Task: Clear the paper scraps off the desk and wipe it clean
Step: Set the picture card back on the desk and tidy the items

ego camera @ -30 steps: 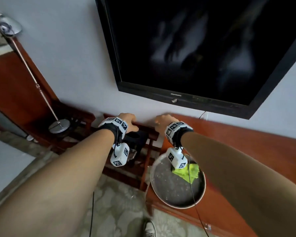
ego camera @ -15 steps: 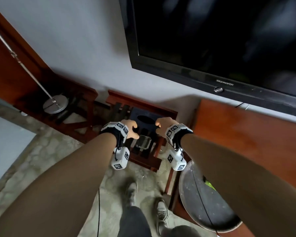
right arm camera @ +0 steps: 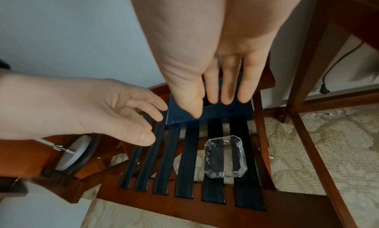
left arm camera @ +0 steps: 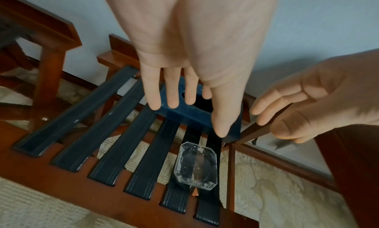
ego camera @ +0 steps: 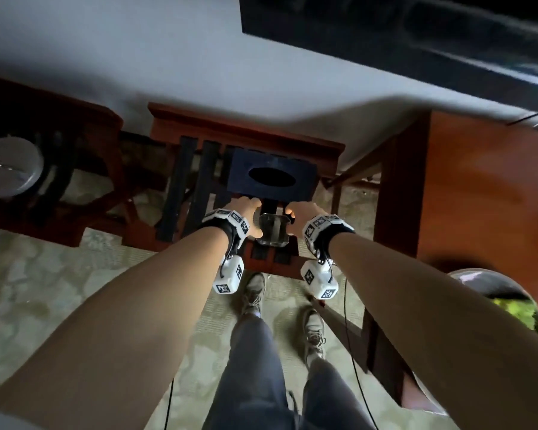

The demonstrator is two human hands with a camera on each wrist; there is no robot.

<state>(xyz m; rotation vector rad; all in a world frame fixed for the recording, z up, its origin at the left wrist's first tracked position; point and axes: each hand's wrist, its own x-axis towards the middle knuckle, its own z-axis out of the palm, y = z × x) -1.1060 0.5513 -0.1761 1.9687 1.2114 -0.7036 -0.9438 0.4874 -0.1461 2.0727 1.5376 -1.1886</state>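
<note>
A dark blue tissue box [ego camera: 272,178] with an oval slot sits on the black straps of a wooden rack [ego camera: 246,125] left of the desk [ego camera: 485,193]. My left hand [ego camera: 246,212] and right hand [ego camera: 302,214] hang just in front of it, one on each side. In the left wrist view my left hand [left arm camera: 172,85] has straight fingers over the box [left arm camera: 180,113]. The right wrist view shows my right hand [right arm camera: 225,85] the same way above the box [right arm camera: 221,113]. Neither hand holds anything. A green cloth [ego camera: 516,311] lies in a round metal tray [ego camera: 491,280] on the desk.
A clear glass ashtray [ego camera: 272,232] rests on the straps between my wrists, nearer than the box. A lamp base [ego camera: 10,172] stands on a second rack at the left. A television [ego camera: 416,41] hangs on the wall above. My feet stand on patterned carpet [ego camera: 59,305].
My head has tilted down, so the desk and tray slid to the right edge. Both hands have come down from the rack's back rail to the tissue box.
</note>
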